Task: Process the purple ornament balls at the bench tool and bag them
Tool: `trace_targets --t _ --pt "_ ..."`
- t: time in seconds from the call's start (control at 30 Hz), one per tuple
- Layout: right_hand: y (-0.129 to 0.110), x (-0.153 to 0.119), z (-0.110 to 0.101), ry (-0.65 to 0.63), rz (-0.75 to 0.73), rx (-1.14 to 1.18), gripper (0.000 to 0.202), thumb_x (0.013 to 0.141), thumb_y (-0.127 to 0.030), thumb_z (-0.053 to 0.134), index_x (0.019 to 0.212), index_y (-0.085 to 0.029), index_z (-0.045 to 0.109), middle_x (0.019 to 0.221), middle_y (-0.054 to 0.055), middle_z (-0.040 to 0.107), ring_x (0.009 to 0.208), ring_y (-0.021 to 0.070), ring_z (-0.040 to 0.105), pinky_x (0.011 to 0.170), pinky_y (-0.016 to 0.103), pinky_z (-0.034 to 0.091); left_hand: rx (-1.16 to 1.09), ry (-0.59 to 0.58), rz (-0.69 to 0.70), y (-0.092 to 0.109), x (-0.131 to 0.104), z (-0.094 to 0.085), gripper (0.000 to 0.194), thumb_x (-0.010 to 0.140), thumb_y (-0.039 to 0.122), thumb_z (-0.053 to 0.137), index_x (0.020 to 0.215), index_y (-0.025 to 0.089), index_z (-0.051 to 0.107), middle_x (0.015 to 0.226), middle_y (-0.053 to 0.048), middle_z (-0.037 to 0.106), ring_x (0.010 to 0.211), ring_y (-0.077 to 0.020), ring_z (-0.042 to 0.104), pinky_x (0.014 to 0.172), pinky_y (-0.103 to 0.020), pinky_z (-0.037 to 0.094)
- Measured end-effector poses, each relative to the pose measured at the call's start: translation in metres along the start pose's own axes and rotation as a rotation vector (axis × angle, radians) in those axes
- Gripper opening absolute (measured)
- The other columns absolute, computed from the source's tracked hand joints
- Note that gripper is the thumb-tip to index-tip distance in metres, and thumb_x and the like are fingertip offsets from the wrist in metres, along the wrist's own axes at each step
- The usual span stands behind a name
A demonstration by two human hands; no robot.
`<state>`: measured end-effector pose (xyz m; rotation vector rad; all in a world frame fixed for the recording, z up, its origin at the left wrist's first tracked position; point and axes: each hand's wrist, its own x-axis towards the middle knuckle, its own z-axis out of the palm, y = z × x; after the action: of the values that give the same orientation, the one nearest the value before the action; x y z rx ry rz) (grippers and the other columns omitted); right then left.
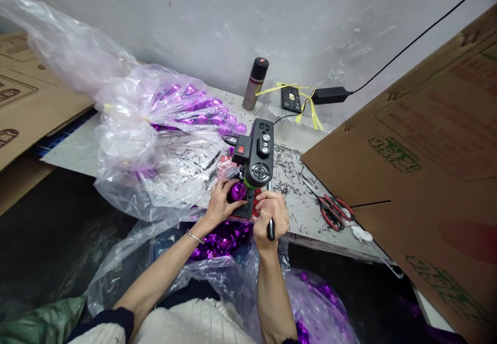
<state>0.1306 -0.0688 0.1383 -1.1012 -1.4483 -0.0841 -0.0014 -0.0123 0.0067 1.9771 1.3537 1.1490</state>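
Your left hand (220, 202): thumb and fingers partly closed on purple ball (238, 191) at foot of machine (261, 149), probably steadying it. Your right hand (272, 215): fist wrapped around machine's handle (271, 231), likely for leverage. Count: one ball gripped; one can (253, 91) behind machine; one pair of scissors (333, 212) right of machine; bagged balls (190, 91) left of machine, too many to count.

A shiny purple ball (238, 191) is held at the base of a round-ended black machine (261, 153), whose metal lever (269, 185) is grasped by its black handle (271, 231).
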Motion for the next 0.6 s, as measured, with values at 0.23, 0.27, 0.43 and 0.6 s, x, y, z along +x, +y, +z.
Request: trace_targets --t 0.23,0.27,0.43,0.6 --pt "0.002 -0.005 0.000 -0.004 0.017 0.020 0.031 0.108 -0.017 0.043 0.080 -0.024 0.054 0.080 -0.001 0.063 0.075 0.0133 0.065 0.069 0.029 0.051 0.013 -0.067 0.042 0.004 0.001 -0.001 0.061 0.088 0.044 0.088 0.142 0.025 0.068 0.134 -0.014 0.066 0.128 -0.0363 0.064 0.109 -0.052 0.053" --pt "0.002 -0.005 0.000 -0.005 0.019 0.022 0.031 0.108 -0.017 0.043 0.080 -0.024 0.054 0.081 -0.001 0.063 0.075 0.0131 0.065 0.069 0.028 0.051 0.008 -0.061 0.026 0.005 0.001 -0.001 0.063 0.087 0.047 0.088 0.143 0.025 0.068 0.135 -0.014 0.066 0.130 -0.0365 0.063 0.110 -0.052 0.053" --pt "0.001 -0.005 0.000 -0.012 0.017 0.017 0.032 0.109 -0.018 0.042 0.080 -0.024 0.054 0.079 -0.001 0.062 0.076 0.0139 0.065 0.070 0.029 0.050 -0.043 -0.047 -0.013 0.003 -0.002 0.005 0.059 0.095 0.053 0.079 0.146 0.025 0.065 0.140 -0.014 0.070 0.133 -0.0348 0.064 0.114 -0.051 0.049" --pt "0.002 -0.005 -0.002 -0.014 0.022 -0.004 0.033 0.108 -0.019 0.043 0.079 -0.024 0.057 0.078 0.000 0.063 0.075 0.0157 0.065 0.069 0.031 0.051 -0.011 -0.060 -0.004 0.000 -0.005 0.010 0.065 0.093 0.053 0.082 0.147 0.021 0.064 0.135 -0.015 0.076 0.125 -0.0346 0.069 0.111 -0.051 0.050"
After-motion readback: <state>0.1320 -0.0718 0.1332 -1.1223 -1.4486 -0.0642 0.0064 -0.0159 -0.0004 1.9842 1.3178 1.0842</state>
